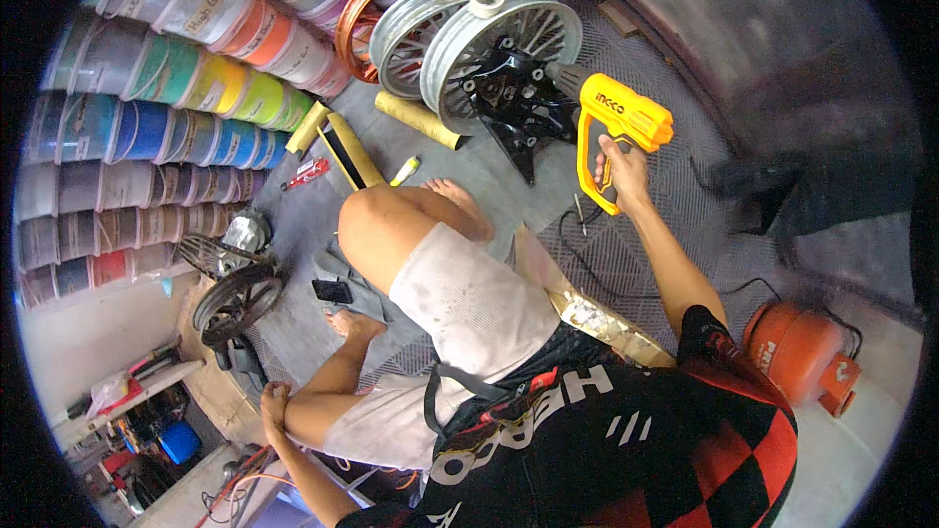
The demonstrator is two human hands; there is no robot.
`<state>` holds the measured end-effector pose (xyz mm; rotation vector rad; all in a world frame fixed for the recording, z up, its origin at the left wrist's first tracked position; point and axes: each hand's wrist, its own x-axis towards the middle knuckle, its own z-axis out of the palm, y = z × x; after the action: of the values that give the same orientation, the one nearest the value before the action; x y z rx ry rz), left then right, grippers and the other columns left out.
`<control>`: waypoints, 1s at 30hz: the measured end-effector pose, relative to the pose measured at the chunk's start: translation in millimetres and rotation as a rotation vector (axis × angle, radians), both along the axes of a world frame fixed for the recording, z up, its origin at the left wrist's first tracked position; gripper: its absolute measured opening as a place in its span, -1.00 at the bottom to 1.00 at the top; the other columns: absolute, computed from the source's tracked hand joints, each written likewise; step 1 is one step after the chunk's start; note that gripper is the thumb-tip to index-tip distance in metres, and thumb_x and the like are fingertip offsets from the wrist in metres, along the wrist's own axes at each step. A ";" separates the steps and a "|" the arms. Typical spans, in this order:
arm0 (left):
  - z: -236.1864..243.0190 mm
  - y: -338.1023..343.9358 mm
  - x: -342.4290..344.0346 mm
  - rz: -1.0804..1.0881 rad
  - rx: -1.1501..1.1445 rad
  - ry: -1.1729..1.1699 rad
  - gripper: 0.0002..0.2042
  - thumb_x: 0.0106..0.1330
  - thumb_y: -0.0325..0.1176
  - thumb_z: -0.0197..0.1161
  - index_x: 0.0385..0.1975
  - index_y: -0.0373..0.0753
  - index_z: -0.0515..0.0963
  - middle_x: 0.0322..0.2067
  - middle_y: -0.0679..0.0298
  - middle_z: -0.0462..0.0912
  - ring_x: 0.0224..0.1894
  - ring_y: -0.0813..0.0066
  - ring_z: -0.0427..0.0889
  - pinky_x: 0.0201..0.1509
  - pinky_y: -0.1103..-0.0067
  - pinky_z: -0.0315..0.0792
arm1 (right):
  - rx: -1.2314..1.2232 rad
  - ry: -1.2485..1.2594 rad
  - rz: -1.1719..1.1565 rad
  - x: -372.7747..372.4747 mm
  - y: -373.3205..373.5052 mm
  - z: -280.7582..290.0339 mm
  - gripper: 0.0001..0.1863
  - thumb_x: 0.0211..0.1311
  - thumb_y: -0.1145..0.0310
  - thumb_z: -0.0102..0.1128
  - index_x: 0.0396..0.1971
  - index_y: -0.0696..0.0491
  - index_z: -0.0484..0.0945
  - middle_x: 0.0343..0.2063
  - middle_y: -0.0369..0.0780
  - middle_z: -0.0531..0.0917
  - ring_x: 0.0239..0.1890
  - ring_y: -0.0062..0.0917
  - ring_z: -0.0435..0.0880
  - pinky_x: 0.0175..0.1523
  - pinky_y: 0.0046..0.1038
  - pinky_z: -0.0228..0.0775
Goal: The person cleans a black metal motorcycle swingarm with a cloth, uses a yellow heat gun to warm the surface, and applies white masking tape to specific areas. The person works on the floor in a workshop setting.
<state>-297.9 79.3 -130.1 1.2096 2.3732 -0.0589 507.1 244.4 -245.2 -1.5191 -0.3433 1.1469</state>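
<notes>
My right hand point(622, 168) grips the handle of a yellow heat gun point(614, 117), whose nozzle points left at a glossy black plastic panel point(511, 96). The panel leans against two silver spoked wheel rims point(460, 34) standing on the floor. My left hand point(275, 404) rests on my left knee near the lower left, fingers curled over it, holding nothing. My bare legs are folded in front of me on the grey floor mat point(469, 171).
Rolls of coloured vinyl point(176, 88) are stacked along the left wall. Cardboard tubes point(419, 119), a red cutter point(307, 174), a yellow marker point(405, 171) and a black phone point(332, 290) lie on the mat. An orange gas cylinder point(797, 352) lies at right; a small black wheel point(235, 301) at left.
</notes>
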 end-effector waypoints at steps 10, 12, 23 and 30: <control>11.7 16.4 24.2 -0.029 -0.049 0.003 -0.64 0.15 -0.11 0.29 -0.23 -0.31 0.59 -0.46 0.05 0.67 -0.38 0.26 0.62 -0.20 0.39 0.47 | 0.004 -0.152 0.031 -0.2 0.9 6.9 -0.77 0.20 0.27 0.27 -0.38 0.12 0.49 -0.64 -0.30 0.51 -0.70 -0.63 0.47 -0.62 -0.53 0.36; 7.4 19.5 30.8 -0.045 -0.035 0.009 -0.62 0.15 -0.10 0.29 -0.22 -0.31 0.60 -0.43 0.02 0.68 -0.33 0.21 0.65 -0.16 0.38 0.48 | -0.027 -0.174 0.016 1.7 -1.0 8.2 -0.77 0.21 0.28 0.27 -0.37 0.14 0.49 -0.63 -0.30 0.51 -0.70 -0.63 0.48 -0.62 -0.52 0.37; 5.6 13.0 15.5 0.053 -0.021 -0.061 -0.62 0.14 -0.11 0.27 -0.21 -0.32 0.60 -0.40 0.02 0.67 -0.26 0.23 0.64 -0.12 0.41 0.47 | -0.079 -0.332 0.080 6.3 0.4 5.4 -0.73 0.23 0.25 0.25 -0.47 0.15 0.50 -0.69 -0.30 0.54 -0.72 -0.64 0.50 -0.62 -0.53 0.36; 20.6 16.3 47.2 -0.036 -0.002 0.033 -0.66 0.13 -0.17 0.27 -0.24 -0.33 0.60 -0.43 0.05 0.66 -0.32 0.31 0.63 -0.16 0.42 0.47 | -0.018 -0.326 0.126 4.6 -0.5 12.3 -0.71 0.24 0.24 0.24 -0.54 0.14 0.50 -0.70 -0.30 0.54 -0.72 -0.65 0.51 -0.62 -0.54 0.35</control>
<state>-250.7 95.7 -109.6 1.2592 2.3793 -0.0939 511.7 243.9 -232.8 -1.7222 -0.6579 0.9986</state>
